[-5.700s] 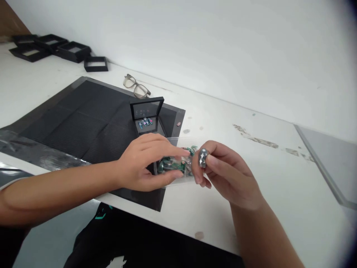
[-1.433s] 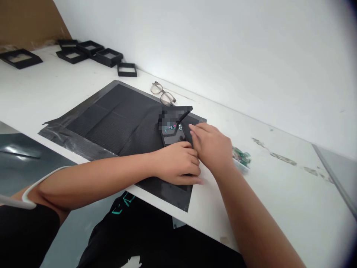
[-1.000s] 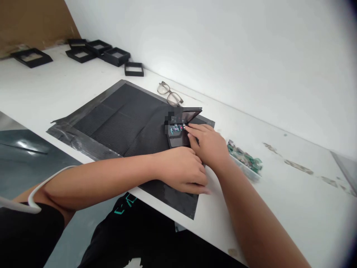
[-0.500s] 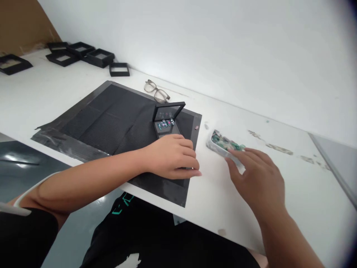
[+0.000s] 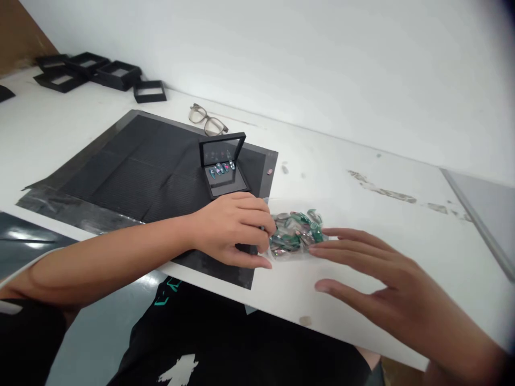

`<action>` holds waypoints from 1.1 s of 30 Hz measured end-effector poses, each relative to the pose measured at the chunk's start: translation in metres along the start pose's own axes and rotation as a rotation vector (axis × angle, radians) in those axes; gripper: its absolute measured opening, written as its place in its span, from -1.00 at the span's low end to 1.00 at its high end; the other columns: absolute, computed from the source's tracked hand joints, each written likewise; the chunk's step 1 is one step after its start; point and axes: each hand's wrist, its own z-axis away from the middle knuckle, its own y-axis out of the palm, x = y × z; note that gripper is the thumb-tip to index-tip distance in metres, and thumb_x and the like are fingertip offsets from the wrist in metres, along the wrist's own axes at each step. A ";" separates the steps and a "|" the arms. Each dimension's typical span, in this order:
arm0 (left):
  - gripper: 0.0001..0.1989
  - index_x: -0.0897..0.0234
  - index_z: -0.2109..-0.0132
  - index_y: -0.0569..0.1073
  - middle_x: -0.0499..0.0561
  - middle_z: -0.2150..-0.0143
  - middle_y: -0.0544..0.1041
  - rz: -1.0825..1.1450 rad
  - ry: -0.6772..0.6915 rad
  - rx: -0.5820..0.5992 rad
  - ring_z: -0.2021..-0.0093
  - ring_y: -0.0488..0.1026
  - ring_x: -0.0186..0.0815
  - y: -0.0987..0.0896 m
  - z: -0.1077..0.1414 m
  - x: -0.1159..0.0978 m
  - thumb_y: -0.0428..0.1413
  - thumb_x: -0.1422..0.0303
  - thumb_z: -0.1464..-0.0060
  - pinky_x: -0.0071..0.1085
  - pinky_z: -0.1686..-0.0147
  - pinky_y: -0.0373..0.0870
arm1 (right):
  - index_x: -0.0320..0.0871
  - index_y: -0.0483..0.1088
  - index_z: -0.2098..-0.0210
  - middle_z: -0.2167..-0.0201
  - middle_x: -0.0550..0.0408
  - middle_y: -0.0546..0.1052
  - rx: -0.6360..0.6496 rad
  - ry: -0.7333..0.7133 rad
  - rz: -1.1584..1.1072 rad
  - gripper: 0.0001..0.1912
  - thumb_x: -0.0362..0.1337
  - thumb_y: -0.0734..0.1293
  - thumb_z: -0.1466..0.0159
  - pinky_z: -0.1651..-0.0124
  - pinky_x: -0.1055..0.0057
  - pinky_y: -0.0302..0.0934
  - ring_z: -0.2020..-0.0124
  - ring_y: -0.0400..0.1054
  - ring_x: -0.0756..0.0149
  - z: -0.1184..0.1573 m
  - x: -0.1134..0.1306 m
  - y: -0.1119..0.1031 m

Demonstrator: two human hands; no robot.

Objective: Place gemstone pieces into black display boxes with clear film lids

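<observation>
A clear plastic container (image 5: 292,258) rests on the white table, filled with loose press-on nails (image 5: 295,236) in green, brown and clear tones. My right hand (image 5: 374,273) is open at the container's right end, its fingertips over or against that side; contact is hard to tell. At the left end is my left hand (image 5: 239,228), fingers loosely bent and thumb apart, nothing seen in its grasp. Just beyond my left hand, a black display case (image 5: 223,177) stands with its lid raised. A row of several decorated blue nails (image 5: 220,168) lies inside it.
Under the case lies a black mat (image 5: 129,161). Eyeglasses (image 5: 207,119) lie beyond it near the wall. Several black frame boxes (image 5: 118,72) are piled at the far left. A small pink piece (image 5: 269,172) sits on the mat's edge, and a grey panel (image 5: 483,225) lies at right.
The container has come nearer to my left hand and now shows its contents from above. My right hand has spread its fingers and shifted lower. The view has turned slightly right.
</observation>
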 end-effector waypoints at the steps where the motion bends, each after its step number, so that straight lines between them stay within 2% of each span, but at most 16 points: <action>1: -0.75 0.19 0.33 0.51 -0.07 0.22 0.65 0.018 -0.007 0.027 0.12 0.55 -0.29 0.000 0.000 0.001 0.22 0.13 -0.19 -0.34 0.13 0.39 | 0.11 0.56 0.01 0.08 0.13 0.67 -0.024 0.023 -0.032 -0.70 0.02 0.40 -0.32 0.09 0.10 0.51 -0.04 0.51 0.01 -0.003 0.000 -0.006; 3: -0.76 0.21 0.27 0.51 -0.05 0.19 0.66 0.041 -0.019 0.058 0.08 0.56 -0.27 0.001 0.001 0.002 0.22 0.13 -0.19 -0.34 0.08 0.41 | 0.10 0.60 0.11 0.15 0.08 0.67 -0.083 0.103 -0.042 -0.77 -0.01 0.37 -0.34 0.40 0.25 0.47 0.16 0.57 0.05 -0.014 -0.002 -0.015; 5: -0.75 0.21 0.18 0.52 -0.05 0.19 0.68 0.062 -0.022 0.044 0.08 0.58 -0.30 0.001 0.001 0.004 0.22 0.11 -0.19 -0.36 0.06 0.43 | 0.10 0.63 0.18 0.25 0.08 0.67 -0.067 0.141 0.014 -0.79 -0.04 0.36 -0.33 0.58 0.31 0.32 0.37 0.54 0.13 -0.029 -0.004 -0.019; 7: -0.70 0.20 0.11 0.53 -0.05 0.21 0.69 0.073 -0.020 0.016 0.12 0.59 -0.31 0.001 0.001 0.005 0.24 0.08 -0.17 -0.38 0.06 0.45 | 0.14 0.64 0.22 0.41 0.17 0.64 0.062 0.111 0.062 -0.83 -0.10 0.37 -0.30 0.59 0.33 0.24 0.55 0.44 0.26 -0.046 -0.004 -0.017; 9: -0.70 0.19 0.12 0.55 -0.05 0.22 0.69 0.055 -0.023 0.013 0.14 0.60 -0.31 0.000 0.001 0.007 0.25 0.08 -0.15 -0.39 0.08 0.46 | 0.17 0.64 0.30 0.54 0.25 0.58 0.209 0.062 0.071 -0.88 -0.18 0.42 -0.24 0.58 0.37 0.16 0.62 0.35 0.33 -0.061 -0.002 -0.007; 12: -0.78 0.15 0.20 0.59 -0.09 0.24 0.70 0.009 -0.039 0.038 0.15 0.60 -0.33 -0.001 0.000 0.008 0.23 0.11 -0.18 -0.41 0.09 0.48 | 0.16 0.62 0.38 0.58 0.29 0.55 0.341 0.032 0.039 -0.87 -0.25 0.44 -0.23 0.53 0.40 0.10 0.59 0.36 0.34 -0.076 0.003 0.011; 16: -0.83 0.10 0.23 0.61 -0.11 0.26 0.69 -0.018 -0.052 0.058 0.16 0.60 -0.34 -0.002 -0.001 0.008 0.21 0.15 -0.21 -0.42 0.08 0.50 | 0.16 0.62 0.33 0.55 0.29 0.55 0.375 0.063 -0.051 -0.86 -0.25 0.42 -0.27 0.48 0.43 0.12 0.54 0.37 0.36 -0.079 0.002 0.024; 20: -0.88 0.14 0.22 0.61 -0.10 0.25 0.69 0.005 -0.050 0.050 0.17 0.59 -0.32 -0.001 0.000 0.007 0.24 0.22 -0.17 -0.40 0.07 0.53 | 0.10 0.61 0.29 0.56 0.29 0.52 0.401 0.090 -0.104 -0.89 -0.24 0.40 -0.28 0.47 0.43 0.14 0.54 0.36 0.38 -0.076 -0.006 0.022; 23: -0.89 0.13 0.23 0.62 -0.10 0.26 0.70 0.019 -0.061 0.042 0.18 0.60 -0.31 -0.002 0.000 0.006 0.25 0.23 -0.16 -0.39 0.09 0.53 | 0.06 0.57 0.35 0.58 0.30 0.49 0.401 0.137 -0.161 -0.92 -0.23 0.40 -0.26 0.49 0.44 0.13 0.57 0.32 0.41 -0.076 -0.012 0.019; 27: -0.89 0.09 0.26 0.62 -0.11 0.28 0.70 0.038 -0.085 0.057 0.20 0.60 -0.34 -0.003 -0.001 0.005 0.21 0.24 -0.19 -0.41 0.11 0.53 | 0.02 0.54 0.41 0.59 0.26 0.48 0.406 0.222 -0.248 -0.84 -0.17 0.37 -0.29 0.55 0.45 0.12 0.61 0.26 0.42 -0.079 -0.018 0.015; 30: -0.88 0.09 0.27 0.62 -0.10 0.29 0.70 0.045 -0.084 0.062 0.21 0.60 -0.34 -0.003 -0.003 0.005 0.20 0.25 -0.20 -0.41 0.12 0.53 | 0.02 0.57 0.35 0.56 0.22 0.51 0.385 0.235 -0.236 -0.86 -0.12 0.38 -0.28 0.56 0.45 0.13 0.60 0.27 0.40 -0.078 -0.023 0.015; 33: -0.89 0.11 0.28 0.62 -0.10 0.29 0.69 0.046 -0.075 0.051 0.21 0.59 -0.34 -0.003 -0.003 0.004 0.21 0.25 -0.20 -0.41 0.12 0.54 | 0.08 0.61 0.25 0.52 0.21 0.53 0.360 0.219 -0.142 -0.87 -0.16 0.40 -0.24 0.54 0.42 0.15 0.58 0.32 0.36 -0.076 -0.025 0.017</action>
